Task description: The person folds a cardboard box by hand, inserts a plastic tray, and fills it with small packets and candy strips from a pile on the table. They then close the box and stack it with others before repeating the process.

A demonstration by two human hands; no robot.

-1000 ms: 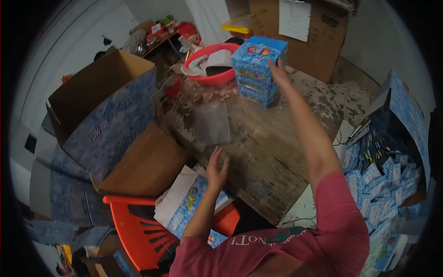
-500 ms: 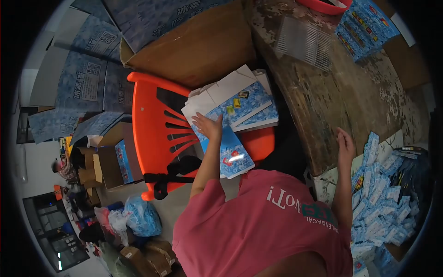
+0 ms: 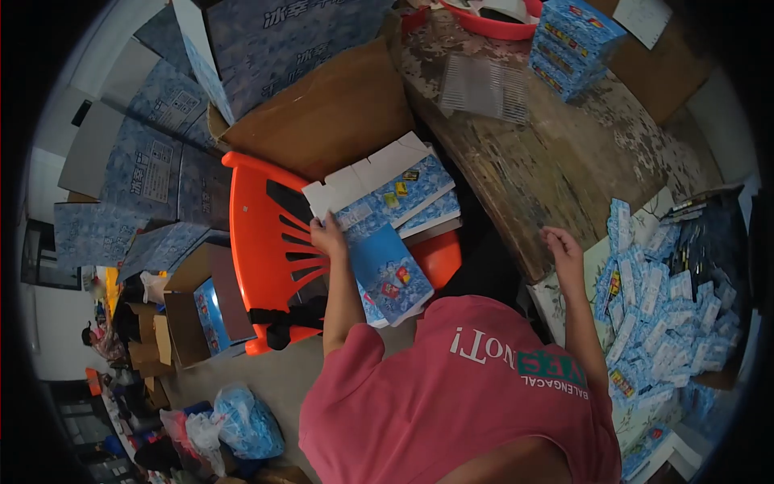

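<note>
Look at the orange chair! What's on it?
Flat blue-and-white cardboard pieces lie on the orange chair, with the left hand at their edge. They hide part of the seat.

To my left, flat cartons (image 3: 395, 200) lie on the chair (image 3: 439, 256); ahead, stacked boxes (image 3: 571, 48) stand on the table (image 3: 564, 149); right, heaped packets (image 3: 661, 323).

Chair (image 3: 256, 226): bright orange. Sheets (image 3: 385, 230): white flaps, icy blue print, small yellow, green and red patches, one plain blue band. Shirt (image 3: 459, 379): dusty rose, white lettering, a green block. Table (image 3: 516, 161): brown, mottled with pale patches. Basin (image 3: 504, 27): red. Boxes (image 3: 568, 48): ice-blue, dotted red and yellow. Packets (image 3: 657, 310): pale blue and white.
</note>
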